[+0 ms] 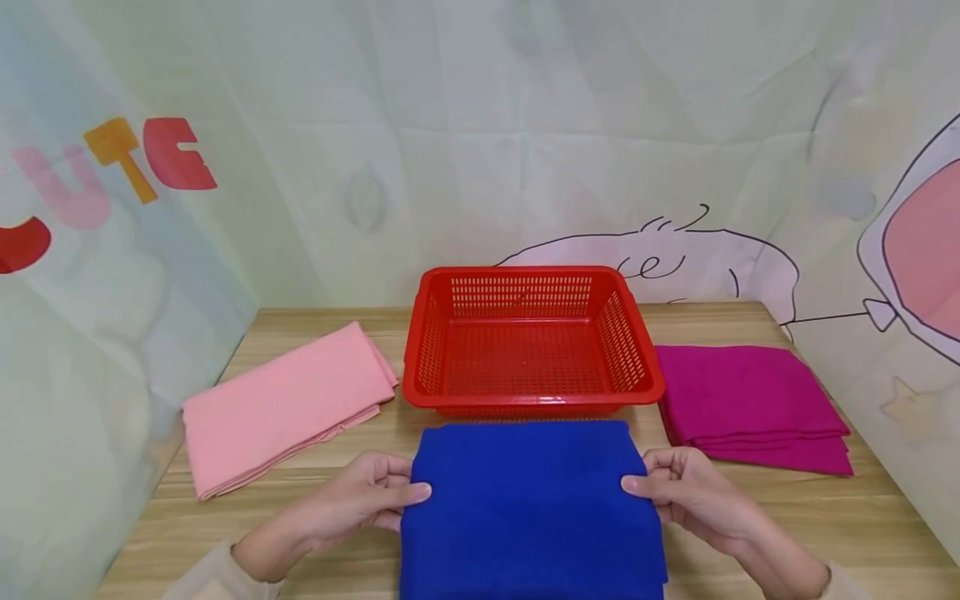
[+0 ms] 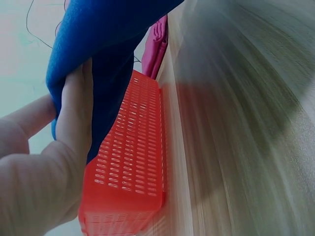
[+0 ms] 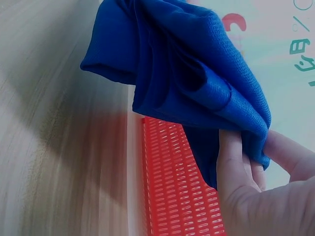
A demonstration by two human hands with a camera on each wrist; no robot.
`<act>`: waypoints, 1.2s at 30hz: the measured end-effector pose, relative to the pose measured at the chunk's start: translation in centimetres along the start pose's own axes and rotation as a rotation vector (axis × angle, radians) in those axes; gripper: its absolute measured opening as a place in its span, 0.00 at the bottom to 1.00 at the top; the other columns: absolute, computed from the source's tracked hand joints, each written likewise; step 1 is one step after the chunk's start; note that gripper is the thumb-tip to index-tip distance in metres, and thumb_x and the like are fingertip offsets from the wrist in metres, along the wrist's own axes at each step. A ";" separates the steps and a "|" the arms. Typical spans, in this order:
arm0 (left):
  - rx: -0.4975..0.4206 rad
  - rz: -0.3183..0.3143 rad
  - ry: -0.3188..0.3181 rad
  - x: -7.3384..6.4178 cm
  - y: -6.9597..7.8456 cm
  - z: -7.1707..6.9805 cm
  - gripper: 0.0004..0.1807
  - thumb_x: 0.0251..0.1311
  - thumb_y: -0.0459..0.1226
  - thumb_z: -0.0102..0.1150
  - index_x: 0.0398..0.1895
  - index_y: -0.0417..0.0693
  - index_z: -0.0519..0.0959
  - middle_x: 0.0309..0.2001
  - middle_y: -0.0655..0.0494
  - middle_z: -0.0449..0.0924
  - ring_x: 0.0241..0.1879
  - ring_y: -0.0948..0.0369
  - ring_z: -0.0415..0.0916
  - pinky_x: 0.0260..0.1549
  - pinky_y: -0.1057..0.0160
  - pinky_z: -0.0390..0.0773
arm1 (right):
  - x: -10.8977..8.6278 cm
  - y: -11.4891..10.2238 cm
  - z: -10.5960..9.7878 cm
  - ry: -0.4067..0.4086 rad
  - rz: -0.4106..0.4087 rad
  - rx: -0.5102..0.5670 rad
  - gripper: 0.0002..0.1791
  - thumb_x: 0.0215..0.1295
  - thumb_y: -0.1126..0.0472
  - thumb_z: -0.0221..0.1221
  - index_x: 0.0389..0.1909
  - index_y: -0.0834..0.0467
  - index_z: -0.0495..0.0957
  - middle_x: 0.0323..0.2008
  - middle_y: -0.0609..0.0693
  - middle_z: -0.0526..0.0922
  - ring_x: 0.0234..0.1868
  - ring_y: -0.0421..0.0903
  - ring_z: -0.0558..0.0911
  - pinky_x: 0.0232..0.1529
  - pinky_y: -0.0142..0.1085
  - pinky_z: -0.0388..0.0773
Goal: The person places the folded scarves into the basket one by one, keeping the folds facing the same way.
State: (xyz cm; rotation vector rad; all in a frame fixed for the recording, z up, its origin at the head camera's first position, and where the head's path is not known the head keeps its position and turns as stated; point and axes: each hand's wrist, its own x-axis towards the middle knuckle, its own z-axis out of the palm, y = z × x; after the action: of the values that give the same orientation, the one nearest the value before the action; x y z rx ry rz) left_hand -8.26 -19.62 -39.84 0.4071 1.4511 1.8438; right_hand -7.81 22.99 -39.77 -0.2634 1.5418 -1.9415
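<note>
A folded blue cloth (image 1: 528,508) spans the space between both hands, in front of the red basket (image 1: 534,400). My left hand (image 1: 378,492) pinches its left edge, thumb on top and fingers underneath. On the opposite edge my right hand (image 1: 686,492) grips in the same way. Several folded layers of the blue cloth (image 3: 182,73) show in the right wrist view, held up over the tabletop. In the left wrist view the cloth (image 2: 106,44) drapes over the fingers (image 2: 74,108), with the basket's slotted side (image 2: 130,152) beyond it.
A folded pink cloth (image 1: 288,408) lies on the wooden table (image 1: 330,575) left of the basket. To the basket's right is a folded magenta cloth (image 1: 750,400). A printed fabric backdrop (image 1: 465,158) hangs behind the table and along its sides.
</note>
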 end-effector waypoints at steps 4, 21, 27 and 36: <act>0.000 0.005 -0.001 0.0 0.1 0.0 0.19 0.73 0.32 0.53 0.57 0.21 0.71 0.48 0.42 0.84 0.46 0.55 0.84 0.45 0.56 0.83 | 0.0 -0.3 0.1 -0.001 -0.002 -0.005 0.14 0.72 0.70 0.53 0.27 0.51 0.73 0.17 0.41 0.61 0.23 0.35 0.69 0.31 0.27 0.74; 0.009 0.003 0.017 -0.1 0.9 0.0 0.16 0.73 0.32 0.53 0.55 0.25 0.73 0.46 0.43 0.85 0.46 0.54 0.84 0.47 0.54 0.82 | 0.1 -1.1 0.1 0.030 0.004 -0.035 0.14 0.73 0.69 0.53 0.27 0.51 0.74 0.16 0.44 0.65 0.23 0.37 0.74 0.31 0.28 0.76; 0.016 0.017 0.017 0.0 1.4 0.0 0.21 0.73 0.32 0.53 0.59 0.20 0.69 0.49 0.41 0.84 0.47 0.54 0.84 0.47 0.53 0.82 | 0.3 -1.4 0.1 -0.004 -0.021 -0.018 0.16 0.74 0.70 0.52 0.25 0.51 0.71 0.17 0.46 0.63 0.24 0.37 0.78 0.31 0.28 0.77; 0.030 0.003 0.043 -0.1 2.1 0.0 0.25 0.72 0.33 0.54 0.62 0.18 0.66 0.51 0.38 0.82 0.48 0.54 0.84 0.48 0.54 0.81 | 0.4 -1.6 0.2 -0.018 -0.039 0.001 0.15 0.74 0.71 0.51 0.28 0.52 0.74 0.21 0.42 0.78 0.27 0.39 0.83 0.34 0.30 0.81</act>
State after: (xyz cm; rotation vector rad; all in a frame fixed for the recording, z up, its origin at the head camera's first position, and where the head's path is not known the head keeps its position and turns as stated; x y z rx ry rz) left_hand -8.93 -19.91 -37.90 0.3871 1.5095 1.8457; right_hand -8.63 22.79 -38.35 -0.3120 1.5344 -1.9652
